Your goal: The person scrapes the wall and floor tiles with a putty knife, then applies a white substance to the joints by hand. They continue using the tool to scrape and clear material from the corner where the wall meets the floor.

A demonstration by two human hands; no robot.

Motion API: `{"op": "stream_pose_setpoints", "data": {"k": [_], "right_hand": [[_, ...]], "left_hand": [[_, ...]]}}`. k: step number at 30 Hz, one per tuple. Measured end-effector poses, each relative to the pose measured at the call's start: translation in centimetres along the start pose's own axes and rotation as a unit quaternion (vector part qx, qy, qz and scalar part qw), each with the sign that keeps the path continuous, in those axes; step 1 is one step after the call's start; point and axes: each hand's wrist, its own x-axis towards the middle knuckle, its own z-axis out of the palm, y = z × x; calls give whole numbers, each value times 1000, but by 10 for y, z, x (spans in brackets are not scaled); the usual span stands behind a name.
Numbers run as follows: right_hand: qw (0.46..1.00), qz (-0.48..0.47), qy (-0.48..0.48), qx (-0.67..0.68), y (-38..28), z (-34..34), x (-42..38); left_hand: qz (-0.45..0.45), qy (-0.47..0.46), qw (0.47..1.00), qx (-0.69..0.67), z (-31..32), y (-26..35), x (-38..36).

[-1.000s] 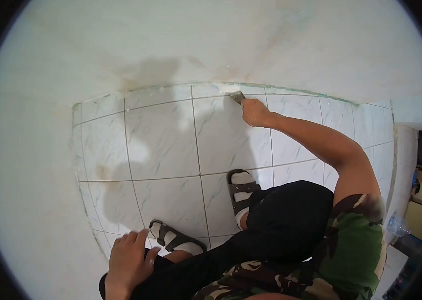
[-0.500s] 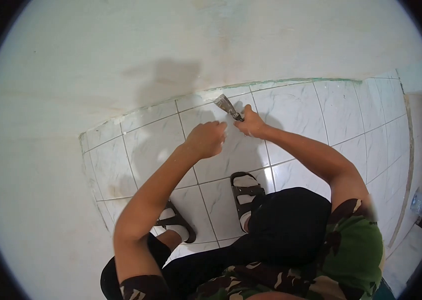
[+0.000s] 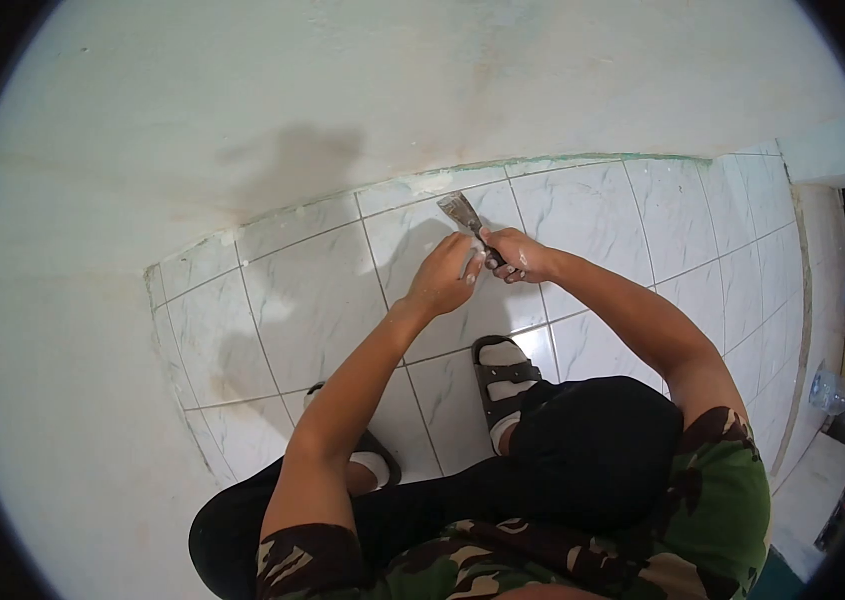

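Observation:
My right hand (image 3: 523, 257) is wrapped round the handle of a putty knife (image 3: 459, 209). The knife's wide, whitish-smeared blade points up and left, toward the foot of the wall. White smears mark the fingers of this hand. Right beside the handle is my left hand (image 3: 445, 274), its fingers bent and drawn together, with white residue on the tips. Whatever those fingers hold is hidden, and whether they touch the handle is hard to tell. Both hands are above the white tiled floor (image 3: 323, 290).
A pale wall (image 3: 243, 90) rises ahead, with a rough greenish strip (image 3: 563, 160) and white patches along its base. My sandalled foot (image 3: 505, 385) stands on the tiles. At the right are a clear plastic bottle (image 3: 829, 392) and a raised ledge (image 3: 805, 330).
My left hand has moved right and closed in on the knife handle. My right hand has shifted slightly right, the knife tilting a little more upright. The view has moved slightly.

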Motion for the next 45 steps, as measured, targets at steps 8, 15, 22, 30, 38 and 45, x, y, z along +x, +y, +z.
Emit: {"op": "stream_pose_setpoints", "data": {"k": [8, 15, 22, 30, 38, 45], "right_hand": [[995, 57, 84, -12, -18, 23, -1], [978, 74, 191, -30, -34, 81, -65], [978, 6, 197, 74, -15, 89, -65], [964, -71, 185, 177, -1, 68, 19], [966, -46, 179, 183, -22, 43, 35], [959, -38, 212, 183, -25, 59, 32]], "left_hand": [[12, 29, 996, -83, -12, -26, 33], [136, -63, 977, -154, -21, -29, 61], [213, -124, 958, -147, -7, -34, 72], [215, -148, 959, -106, 4, -91, 85], [265, -36, 958, -100, 21, -115, 98], [344, 20, 935, -90, 31, -131, 90]]}}
